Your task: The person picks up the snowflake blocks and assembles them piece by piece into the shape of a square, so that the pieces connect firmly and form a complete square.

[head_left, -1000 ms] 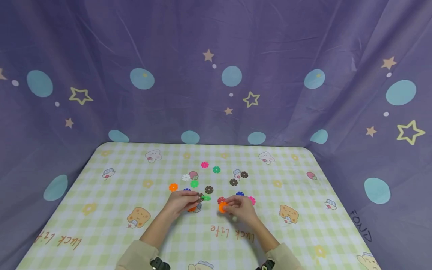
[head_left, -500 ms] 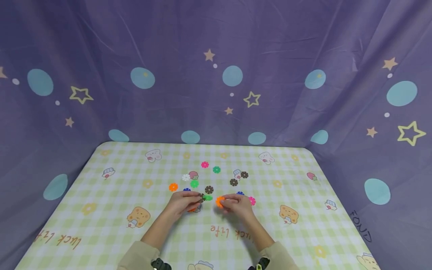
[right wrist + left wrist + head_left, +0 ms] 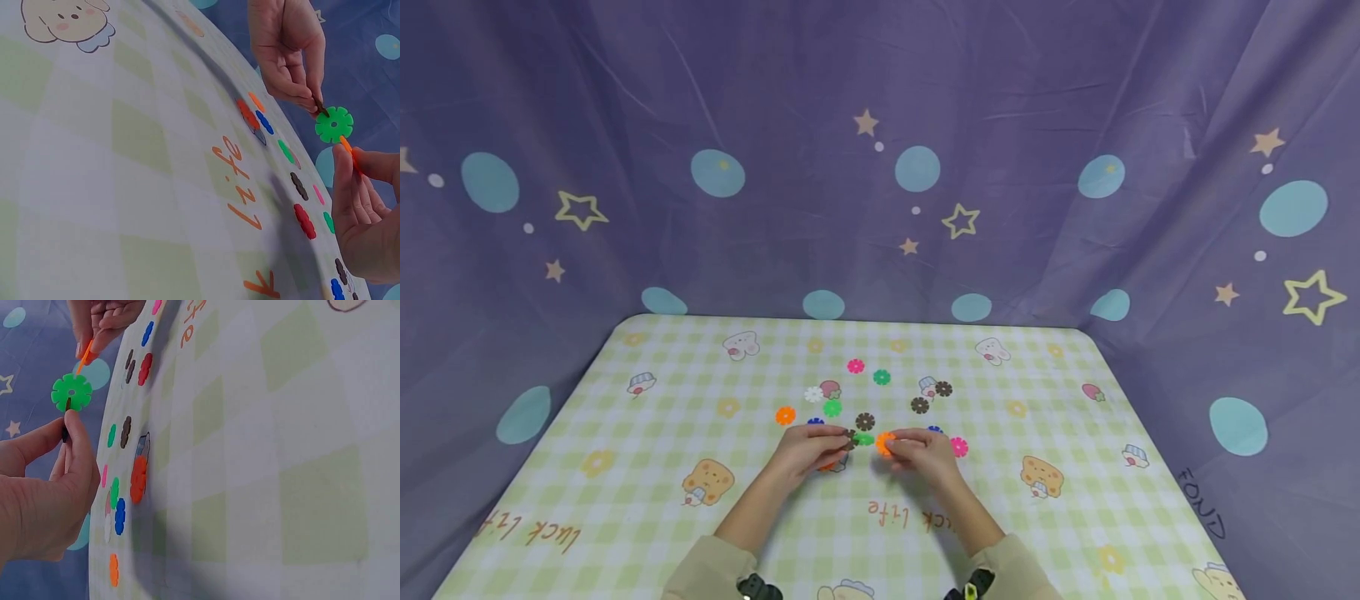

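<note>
My left hand (image 3: 805, 452) pinches a brown notched building disc (image 3: 852, 438) between thumb and fingertips, above the tabletop. Slotted edge-on into it is a bright green disc (image 3: 61, 394), which stands out from the fingertips toward the other hand. My right hand (image 3: 928, 457) pinches an orange disc (image 3: 882, 443) by its far side. In the right wrist view that orange disc's edge sits right at the rim of the green disc (image 3: 344, 117), across from the brown one. The other fingers of both hands curl loosely behind the pinch.
Several loose discs lie flat around the hands, among them an orange-red one (image 3: 139, 481) under the left hand and a red one (image 3: 304, 220) near the right. A pink disc (image 3: 958, 447) lies right of the right hand. A checked cloth (image 3: 647, 500) covers the table; a purple curtain (image 3: 790, 250) hangs behind.
My right hand has moved left and slightly away from me, bringing the orange disc to the green one. The left hand has barely shifted, keeping the brown and green discs.
</note>
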Demonstrator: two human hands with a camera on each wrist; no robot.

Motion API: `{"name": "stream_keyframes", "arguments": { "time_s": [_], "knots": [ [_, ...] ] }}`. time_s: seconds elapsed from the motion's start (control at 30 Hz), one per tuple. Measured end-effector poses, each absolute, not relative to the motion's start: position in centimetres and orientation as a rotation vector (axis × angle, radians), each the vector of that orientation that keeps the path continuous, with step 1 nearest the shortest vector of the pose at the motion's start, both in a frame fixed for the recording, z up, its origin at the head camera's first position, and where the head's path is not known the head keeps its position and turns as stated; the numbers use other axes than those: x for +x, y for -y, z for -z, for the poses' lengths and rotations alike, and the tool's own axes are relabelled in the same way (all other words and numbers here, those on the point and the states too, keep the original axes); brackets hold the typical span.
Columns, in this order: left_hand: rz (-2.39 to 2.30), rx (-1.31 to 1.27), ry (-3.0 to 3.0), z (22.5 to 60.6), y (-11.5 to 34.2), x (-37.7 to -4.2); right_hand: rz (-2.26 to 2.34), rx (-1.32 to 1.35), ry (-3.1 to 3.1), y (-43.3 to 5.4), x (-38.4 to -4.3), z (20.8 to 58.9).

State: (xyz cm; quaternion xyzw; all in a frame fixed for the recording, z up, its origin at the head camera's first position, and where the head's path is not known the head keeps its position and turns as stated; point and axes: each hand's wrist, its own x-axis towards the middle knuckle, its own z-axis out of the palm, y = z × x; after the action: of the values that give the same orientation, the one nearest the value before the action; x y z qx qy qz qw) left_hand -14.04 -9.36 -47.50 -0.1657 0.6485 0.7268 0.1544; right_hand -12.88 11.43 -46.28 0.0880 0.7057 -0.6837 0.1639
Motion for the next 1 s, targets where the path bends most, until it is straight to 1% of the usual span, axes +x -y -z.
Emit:
{"name": "stream_keyframes", "arguments": {
  "time_s": [0.5,0.8,1.0],
  "knots": [
    [-2.059,-0.495,-1.902,47.2,8.6,-13.6,1.952,0.262,-2.025,-11.0,-12.9,46.1],
    [-2.037,-0.536,-1.927,46.8,8.0,-13.7,1.97,0.266,-2.078,-11.0,-14.1,48.7],
    [-2.036,-0.519,-1.915,46.5,8.1,-13.7,1.985,0.292,-2.056,-11.0,-14.2,48.9]
  ]
}}
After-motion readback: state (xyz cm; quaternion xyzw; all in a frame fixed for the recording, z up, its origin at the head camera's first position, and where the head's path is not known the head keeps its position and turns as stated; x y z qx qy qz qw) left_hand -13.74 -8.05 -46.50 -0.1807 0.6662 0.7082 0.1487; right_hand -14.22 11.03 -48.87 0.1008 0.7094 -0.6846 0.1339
